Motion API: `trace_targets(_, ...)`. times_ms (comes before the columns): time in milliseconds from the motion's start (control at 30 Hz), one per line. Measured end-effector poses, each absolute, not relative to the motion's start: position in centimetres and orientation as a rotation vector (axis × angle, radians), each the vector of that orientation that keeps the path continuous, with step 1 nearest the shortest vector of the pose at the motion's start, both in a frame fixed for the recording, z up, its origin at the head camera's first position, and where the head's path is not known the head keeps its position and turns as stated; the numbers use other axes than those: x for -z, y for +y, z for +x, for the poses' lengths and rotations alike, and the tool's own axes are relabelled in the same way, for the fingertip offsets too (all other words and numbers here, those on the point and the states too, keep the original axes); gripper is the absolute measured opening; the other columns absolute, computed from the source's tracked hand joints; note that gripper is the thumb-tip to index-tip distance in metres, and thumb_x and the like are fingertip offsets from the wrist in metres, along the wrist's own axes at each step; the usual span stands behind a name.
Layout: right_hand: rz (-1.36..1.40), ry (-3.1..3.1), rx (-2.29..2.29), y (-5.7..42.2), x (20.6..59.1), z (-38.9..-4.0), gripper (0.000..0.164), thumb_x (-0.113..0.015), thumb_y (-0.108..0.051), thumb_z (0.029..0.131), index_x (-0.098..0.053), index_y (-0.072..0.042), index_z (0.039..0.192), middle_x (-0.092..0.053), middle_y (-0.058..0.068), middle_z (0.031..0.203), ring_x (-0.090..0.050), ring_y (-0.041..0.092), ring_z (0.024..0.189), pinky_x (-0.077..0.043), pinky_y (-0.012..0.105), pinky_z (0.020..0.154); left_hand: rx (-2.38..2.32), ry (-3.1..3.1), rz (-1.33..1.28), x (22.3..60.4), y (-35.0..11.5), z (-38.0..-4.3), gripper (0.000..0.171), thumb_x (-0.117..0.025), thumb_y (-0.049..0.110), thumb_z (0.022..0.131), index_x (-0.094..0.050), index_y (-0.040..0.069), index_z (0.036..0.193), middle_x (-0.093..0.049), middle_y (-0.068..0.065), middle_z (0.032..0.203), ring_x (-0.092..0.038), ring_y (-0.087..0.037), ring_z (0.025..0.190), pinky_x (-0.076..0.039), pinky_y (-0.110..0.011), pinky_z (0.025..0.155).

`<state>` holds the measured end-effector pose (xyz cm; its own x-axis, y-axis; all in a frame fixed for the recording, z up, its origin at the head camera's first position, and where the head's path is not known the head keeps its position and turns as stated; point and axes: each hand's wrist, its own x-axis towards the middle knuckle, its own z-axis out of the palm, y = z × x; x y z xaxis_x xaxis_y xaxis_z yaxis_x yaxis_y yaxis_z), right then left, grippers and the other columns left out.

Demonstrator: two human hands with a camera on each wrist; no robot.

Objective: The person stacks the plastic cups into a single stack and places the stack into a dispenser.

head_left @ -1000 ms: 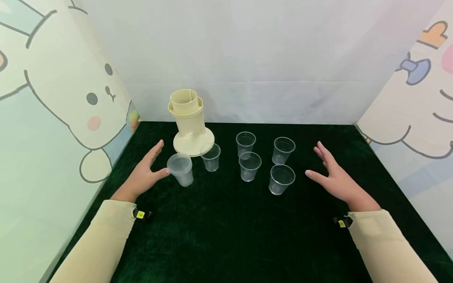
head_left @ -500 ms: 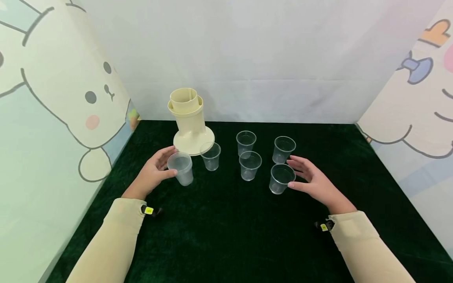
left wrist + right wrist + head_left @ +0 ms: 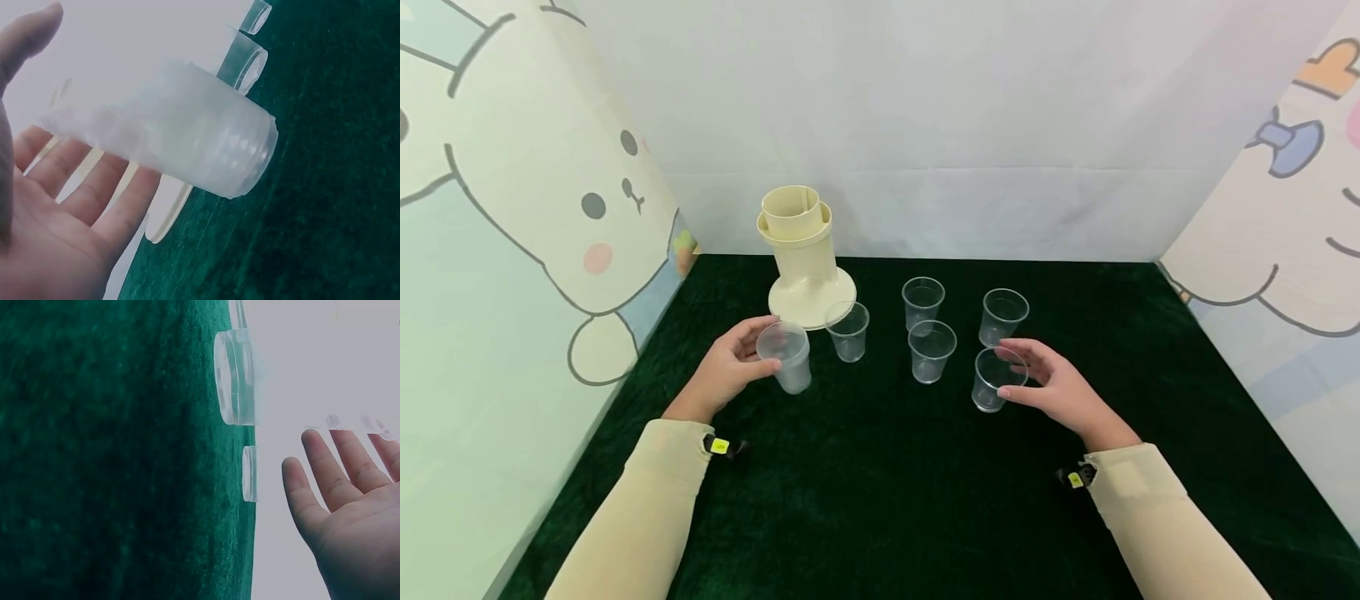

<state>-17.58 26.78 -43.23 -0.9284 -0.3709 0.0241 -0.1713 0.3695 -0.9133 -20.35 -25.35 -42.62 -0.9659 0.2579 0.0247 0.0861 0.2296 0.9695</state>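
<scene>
A stack of nested clear plastic cups (image 3: 792, 373) stands upright on the green cloth at left. My left hand (image 3: 724, 371) is around its side, thumb overlapping the front and fingers behind. In the left wrist view the fingers (image 3: 122, 194) lie nearly straight beside the cups, palm apart from them. At right, a single clear plastic cup (image 3: 988, 393) stands upright, with my right hand (image 3: 1051, 390) beside it, thumb at the near side and fingers reaching behind. The right wrist view has those fingers (image 3: 334, 478) spread and nearly straight; glare hides much of the cup.
Behind the stack stands a cream plastic holder (image 3: 807, 271) with a round base. More single clear cups stand upright: one near the stack (image 3: 850, 346), two in the middle (image 3: 928, 367), and one behind the right-hand cup (image 3: 996, 325). White cloth (image 3: 970, 100) backs the table.
Both hands have moved inward from wide apart: the left to the stack, the right to the front right cup. The cups have stayed in place.
</scene>
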Motion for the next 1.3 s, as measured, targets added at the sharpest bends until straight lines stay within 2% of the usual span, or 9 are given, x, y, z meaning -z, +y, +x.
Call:
trace_targets(133, -0.454, 2.453, 1.591, 26.7, 43.1, -17.5, 0.065, -0.076, -0.018, 0.097, -0.044, -0.011, 0.153, -0.053, 0.005, 0.149, -0.05, 0.027, 0.137, -0.042, 0.023, 0.107, -1.783, 2.413, 0.319, 42.3, -25.0, -20.4, 0.069, -0.079, 0.026, 0.094, -0.046, 0.019, 0.154, -0.047, -0.009, 0.153, -0.055, -0.029, 0.127, -0.054, -0.035, 0.097)
trace_targets(333, -0.452, 2.43, 1.624, 26.6, 43.1, -17.4, 0.065, -0.076, -0.018, 0.096, -0.045, -0.012, 0.152, -0.055, 0.007, 0.146, -0.053, 0.026, 0.134, -0.044, 0.02, 0.104, -1.719, 2.497, 0.274, 41.9, -24.7, -20.7, 0.071, -0.079, 0.03, 0.094, -0.045, 0.02, 0.155, -0.044, -0.007, 0.156, -0.052, -0.032, 0.132, -0.049, -0.051, 0.103)
trace_targets(400, -0.454, 2.418, 1.642, 26.6, 43.1, -17.4, 0.065, -0.077, -0.016, 0.095, -0.045, -0.012, 0.152, -0.056, 0.008, 0.146, -0.054, 0.025, 0.133, -0.046, 0.02, 0.103, -1.713, 2.501, 0.264, 42.0, -24.7, -20.8, 0.071, -0.079, 0.029, 0.094, -0.045, 0.019, 0.155, -0.045, -0.007, 0.155, -0.053, -0.032, 0.132, -0.05, -0.049, 0.103)
trace_targets(600, -0.467, 2.402, 1.696, 26.4, 43.1, -17.5, 0.065, -0.076, -0.012, 0.095, -0.044, -0.007, 0.151, -0.055, 0.014, 0.146, -0.058, 0.022, 0.129, -0.051, 0.022, 0.098, -1.708, 2.557, 0.258, 42.5, -24.8, -20.9, 0.067, -0.079, 0.03, 0.094, -0.048, 0.016, 0.152, -0.05, -0.007, 0.151, -0.053, -0.027, 0.13, -0.052, -0.029, 0.097)
trace_targets(667, -0.465, 2.413, 1.707, 26.3, 42.9, -17.5, 0.064, -0.076, -0.012, 0.095, -0.044, -0.005, 0.151, -0.055, 0.016, 0.145, -0.059, 0.02, 0.127, -0.052, 0.023, 0.096, -1.704, 2.576, 0.261, 42.5, -24.7, -20.9, 0.067, -0.079, 0.032, 0.094, -0.049, 0.015, 0.151, -0.052, -0.008, 0.149, -0.053, -0.027, 0.13, -0.052, -0.027, 0.097)
trace_targets(800, -0.456, 2.451, 1.725, 26.2, 42.1, -17.5, 0.062, -0.075, -0.009, 0.096, -0.046, -0.005, 0.15, -0.056, 0.018, 0.144, -0.061, 0.016, 0.124, -0.053, 0.022, 0.094, -1.694, 2.583, 0.238, 42.6, -24.6, -20.9, 0.068, -0.08, 0.035, 0.092, -0.05, 0.015, 0.15, -0.053, -0.009, 0.148, -0.054, -0.027, 0.129, -0.052, -0.032, 0.099)
trace_targets(1033, -0.417, 2.575, 1.71, 25.9, 39.3, -17.6, 0.061, -0.074, -0.019, 0.098, -0.047, -0.008, 0.151, -0.059, 0.015, 0.142, -0.061, 0.011, 0.121, -0.051, 0.017, 0.091, -1.687, 2.575, 0.214, 42.3, -24.3, -20.7, 0.067, -0.08, 0.034, 0.093, -0.049, 0.019, 0.15, -0.053, -0.008, 0.148, -0.054, -0.026, 0.129, -0.052, -0.037, 0.101)
trace_targets(1167, -0.362, 2.649, 1.672, 25.2, 37.5, -18.0, 0.062, -0.074, -0.025, 0.098, -0.048, -0.012, 0.152, -0.061, 0.012, 0.141, -0.06, 0.013, 0.123, -0.05, 0.015, 0.09, -1.692, 2.58, 0.212, 42.3, -24.3, -20.7, 0.067, -0.079, 0.033, 0.093, -0.049, 0.019, 0.151, -0.052, -0.008, 0.149, -0.053, -0.027, 0.129, -0.051, -0.042, 0.103)
trace_targets(1300, -0.296, 2.675, 1.667, 24.1, 35.9, -18.5, 0.063, -0.075, -0.031, 0.097, -0.049, -0.016, 0.152, -0.062, 0.008, 0.141, -0.057, 0.017, 0.128, -0.05, 0.019, 0.093, -1.692, 2.598, 0.209, 42.5, -24.3, -20.7, 0.067, -0.079, 0.034, 0.093, -0.049, 0.018, 0.151, -0.052, -0.009, 0.149, -0.053, -0.027, 0.13, -0.05, -0.046, 0.104)
